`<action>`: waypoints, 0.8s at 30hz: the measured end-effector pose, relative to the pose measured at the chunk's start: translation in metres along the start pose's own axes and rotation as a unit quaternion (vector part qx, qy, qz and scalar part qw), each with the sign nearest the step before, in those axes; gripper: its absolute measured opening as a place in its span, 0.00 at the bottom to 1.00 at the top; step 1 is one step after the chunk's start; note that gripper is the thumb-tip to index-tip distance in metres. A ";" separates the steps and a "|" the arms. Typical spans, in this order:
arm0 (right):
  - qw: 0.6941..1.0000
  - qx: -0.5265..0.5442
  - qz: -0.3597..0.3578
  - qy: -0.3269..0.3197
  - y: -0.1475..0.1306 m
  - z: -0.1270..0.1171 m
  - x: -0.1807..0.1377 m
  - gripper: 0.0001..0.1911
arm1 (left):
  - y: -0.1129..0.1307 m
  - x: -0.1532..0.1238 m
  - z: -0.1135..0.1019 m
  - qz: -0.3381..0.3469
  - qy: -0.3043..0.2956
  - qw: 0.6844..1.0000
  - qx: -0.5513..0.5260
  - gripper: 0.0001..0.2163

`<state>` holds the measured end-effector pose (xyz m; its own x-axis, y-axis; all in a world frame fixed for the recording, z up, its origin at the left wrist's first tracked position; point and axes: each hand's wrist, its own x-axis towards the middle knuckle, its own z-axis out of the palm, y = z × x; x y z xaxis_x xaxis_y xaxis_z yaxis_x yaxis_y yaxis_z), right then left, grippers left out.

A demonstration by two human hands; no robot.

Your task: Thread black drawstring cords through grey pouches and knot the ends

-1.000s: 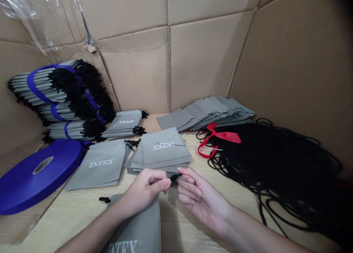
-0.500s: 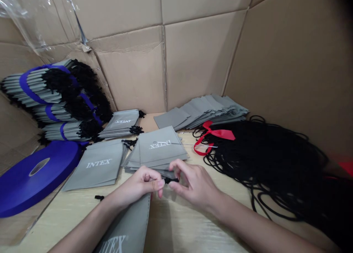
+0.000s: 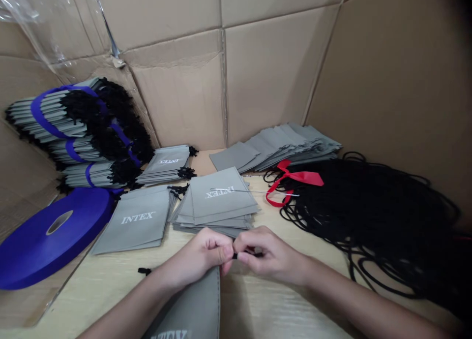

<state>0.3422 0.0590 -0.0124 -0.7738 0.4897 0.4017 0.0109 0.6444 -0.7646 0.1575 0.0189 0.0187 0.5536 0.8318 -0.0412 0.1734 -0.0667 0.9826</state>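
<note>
A grey drawstring pouch (image 3: 197, 299) with white INTEX lettering hangs at the bottom centre, partly hidden by my left forearm. My left hand (image 3: 212, 253) is closed at its upper corner, thumb pressed on the black cord there. Close beside it, my right hand (image 3: 263, 253) pinches the same short black cord (image 3: 236, 256), fingertips nearly touching the left thumb. From the pouch's other side sticks out a knotted black cord end (image 3: 144, 270). Just beyond my hands lies a pile of grey pouches (image 3: 214, 211) with a thin metal needle-like tool (image 3: 243, 190) on top.
Corded pouches (image 3: 132, 221) lie left of centre, another stack (image 3: 165, 164) behind. Bundles tied with blue ribbon (image 3: 73, 127) stand beyond a blue ribbon roll (image 3: 33, 245). Plain grey pouches (image 3: 280, 144) lean at the cardboard wall (image 3: 265, 78); black cords (image 3: 365, 206) with red ribbon (image 3: 302, 176) heap right.
My right hand has closed in on the cord, its fingers now pinched beside my left hand. The view has shifted slightly, so both hands sit a little lower and further right.
</note>
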 end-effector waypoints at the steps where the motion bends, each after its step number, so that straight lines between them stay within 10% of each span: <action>1: 1.000 -0.002 -0.010 -0.005 0.000 -0.003 0.000 0.09 | 0.000 -0.001 0.001 0.002 0.002 1.000 0.004 0.23; 13: 0.998 -0.004 0.038 -0.054 -0.004 -0.016 0.004 0.12 | -0.007 -0.001 -0.006 -0.016 0.006 1.000 -0.024 0.21; 24: 0.982 -0.015 0.166 0.092 0.001 -0.013 0.003 0.25 | -0.020 0.015 -0.016 -0.024 0.061 0.998 -0.016 0.20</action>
<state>0.3480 0.0686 -0.0056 -0.5968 0.7719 0.2188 0.2646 0.4469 -0.8546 0.1491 0.0418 0.0017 0.4414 0.8947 -0.0678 0.1697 -0.0090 0.9855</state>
